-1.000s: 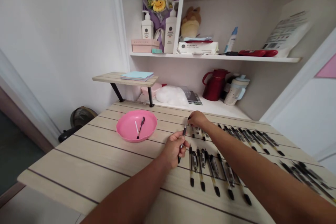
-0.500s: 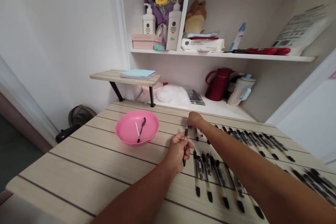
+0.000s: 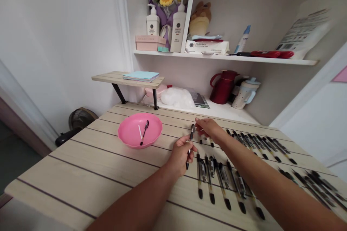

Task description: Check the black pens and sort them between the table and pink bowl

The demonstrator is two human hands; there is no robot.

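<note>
My left hand [image 3: 183, 153] is closed around a black-and-clear pen [image 3: 191, 134], held upright with a capped-looking end at the top. Just right of that end is my right hand [image 3: 208, 129], its fingers loosely apart and apparently holding nothing. Below and to the right, several black-tipped pen parts [image 3: 221, 186] and clear pieces lie in a row on the table. More of them lie partly hidden under my right forearm. To the left, a pink bowl [image 3: 127, 138] with a scalloped rim contains a capped pen [image 3: 144, 132] and a small white stick [image 3: 140, 132].
Rows of dark pen parts [image 3: 260, 143] cover the right of the slatted table [image 3: 89, 173]. A small raised stand [image 3: 108, 77] with coloured paper [image 3: 141, 75] is at the back left. Behind are a red jug [image 3: 223, 87], a pale tumbler [image 3: 246, 94] and a white shelf [image 3: 217, 56].
My right hand has come off the top of the pen and its fingers have opened. A clip and cap now show at that end. The view has shifted slightly.
</note>
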